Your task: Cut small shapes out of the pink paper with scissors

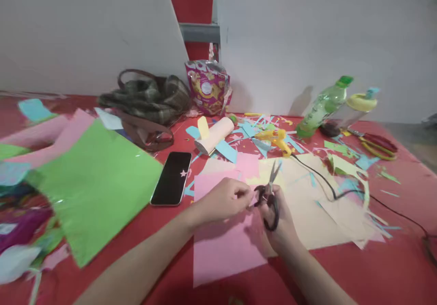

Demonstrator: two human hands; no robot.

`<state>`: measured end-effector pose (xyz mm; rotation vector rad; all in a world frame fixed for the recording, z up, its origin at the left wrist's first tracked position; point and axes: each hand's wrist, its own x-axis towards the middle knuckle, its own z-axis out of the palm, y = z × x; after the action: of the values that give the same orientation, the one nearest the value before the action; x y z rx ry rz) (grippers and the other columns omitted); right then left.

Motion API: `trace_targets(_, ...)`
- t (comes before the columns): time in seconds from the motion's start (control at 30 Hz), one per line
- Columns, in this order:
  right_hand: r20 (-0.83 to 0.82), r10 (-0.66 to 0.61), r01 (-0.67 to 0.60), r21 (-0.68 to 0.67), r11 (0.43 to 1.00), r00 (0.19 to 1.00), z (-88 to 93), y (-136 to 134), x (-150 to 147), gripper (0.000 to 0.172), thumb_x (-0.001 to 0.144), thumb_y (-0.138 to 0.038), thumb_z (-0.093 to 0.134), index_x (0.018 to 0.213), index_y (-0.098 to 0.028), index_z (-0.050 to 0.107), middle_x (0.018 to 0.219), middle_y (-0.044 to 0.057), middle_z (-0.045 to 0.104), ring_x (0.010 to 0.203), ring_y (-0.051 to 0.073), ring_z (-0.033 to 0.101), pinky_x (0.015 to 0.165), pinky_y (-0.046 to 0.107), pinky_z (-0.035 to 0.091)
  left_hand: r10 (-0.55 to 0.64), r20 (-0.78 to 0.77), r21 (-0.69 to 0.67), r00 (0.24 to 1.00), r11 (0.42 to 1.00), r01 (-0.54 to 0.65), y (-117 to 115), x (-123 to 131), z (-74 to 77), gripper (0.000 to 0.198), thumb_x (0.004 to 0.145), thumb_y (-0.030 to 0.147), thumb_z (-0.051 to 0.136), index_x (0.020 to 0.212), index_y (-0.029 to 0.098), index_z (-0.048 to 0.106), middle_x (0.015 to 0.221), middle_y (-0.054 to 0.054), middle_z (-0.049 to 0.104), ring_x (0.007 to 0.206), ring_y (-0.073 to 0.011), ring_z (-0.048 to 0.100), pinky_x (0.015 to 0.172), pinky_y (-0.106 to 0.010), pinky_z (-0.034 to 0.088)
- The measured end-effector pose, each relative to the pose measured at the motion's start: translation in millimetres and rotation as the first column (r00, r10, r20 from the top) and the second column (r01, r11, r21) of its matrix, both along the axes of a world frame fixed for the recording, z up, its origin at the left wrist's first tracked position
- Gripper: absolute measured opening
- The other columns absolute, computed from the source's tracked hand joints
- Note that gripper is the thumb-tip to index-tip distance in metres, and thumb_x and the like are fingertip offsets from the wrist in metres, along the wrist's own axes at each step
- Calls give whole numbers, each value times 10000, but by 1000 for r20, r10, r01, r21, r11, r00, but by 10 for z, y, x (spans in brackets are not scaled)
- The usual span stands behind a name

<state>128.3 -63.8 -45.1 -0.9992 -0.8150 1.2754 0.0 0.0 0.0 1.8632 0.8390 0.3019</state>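
My right hand (pixel 282 225) grips black-handled scissors (pixel 269 191), blades open and pointing away from me over the paper. My left hand (pixel 225 198) is closed in a pinch right beside the scissor handles, on a small pink scrap too small to make out clearly. Both hands hover above a pink sheet (pixel 221 246) lying on a cream sheet (pixel 321 205) on the red table (pixel 375 268).
A black phone (pixel 172 177) lies left of the hands, a green sheet (pixel 92 182) further left. Behind are a yellow glue gun (pixel 276 139) with black cord (pixel 327 184), a paper roll (pixel 215 136), bag (pixel 150 102), snack packet (pixel 208 86), green bottle (pixel 322 104), red-yellow scissors (pixel 375 143) and scattered scraps.
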Motion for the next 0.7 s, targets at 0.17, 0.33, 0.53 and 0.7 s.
trace_targets(0.17, -96, 33, -34, -10, 999, 995, 36, 20, 28, 296, 651, -147, 625, 756, -234, 363, 740, -36, 473, 677, 116, 480, 591, 233, 390, -137, -66, 42, 988, 989, 140, 2, -48, -6, 290, 774, 241, 347, 546, 116, 476, 456, 42, 372, 432, -50, 305, 425, -178, 234)
trace_targets(0.33, -60, 84, -86, -35, 996, 995, 45, 23, 35, 292, 661, -122, 616, 743, -231, 358, 740, -40, 469, 650, 98, 469, 576, 220, 384, -194, -71, 66, 978, 978, 199, 30, -58, -34, 276, 761, 212, 354, 526, 117, 463, 461, 40, 386, 431, -47, 328, 436, -169, 261)
trace_targets(0.53, 53, 72, -68, -71, 995, 996, 81, 16, 44, 276, 667, -135, 614, 735, -219, 360, 725, -38, 466, 608, 81, 440, 533, 191, 368, -197, -105, 95, 975, 974, 207, 72, -90, -21, 230, 742, 192, 369, 584, 125, 522, 467, 39, 421, 423, -48, 333, 432, -165, 261)
trace_targets(0.7, 48, 96, -90, -119, 989, 994, 83, 10, 23, 284, 662, -150, 611, 748, -225, 351, 745, -38, 461, 524, 65, 414, 431, 169, 333, -103, -101, 116, 990, 987, 115, 75, -86, -2, 199, 713, 177, 395, 555, 126, 506, 466, 41, 418, 432, -50, 350, 423, -167, 243)
